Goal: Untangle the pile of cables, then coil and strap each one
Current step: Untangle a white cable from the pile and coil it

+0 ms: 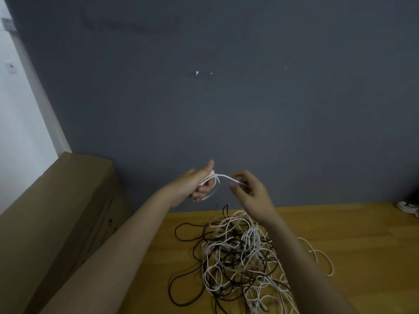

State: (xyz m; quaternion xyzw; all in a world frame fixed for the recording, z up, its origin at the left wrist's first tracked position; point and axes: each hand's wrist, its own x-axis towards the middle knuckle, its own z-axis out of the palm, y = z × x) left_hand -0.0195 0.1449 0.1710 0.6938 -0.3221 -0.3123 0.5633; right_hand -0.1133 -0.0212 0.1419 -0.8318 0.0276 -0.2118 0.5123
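A tangled pile of white and black cables lies on the wooden table. Both my hands are raised above the pile, in front of the wall. My left hand grips a small coil of white cable, thumb pointing up. A short stretch of that white cable runs rightwards to my right hand, which pinches its end between curled fingers. My right forearm crosses over part of the pile and hides it.
A large brown cardboard box stands to the left of the table. A dark grey wall rises right behind the table. A white coiled bundle lies at the table's far right edge.
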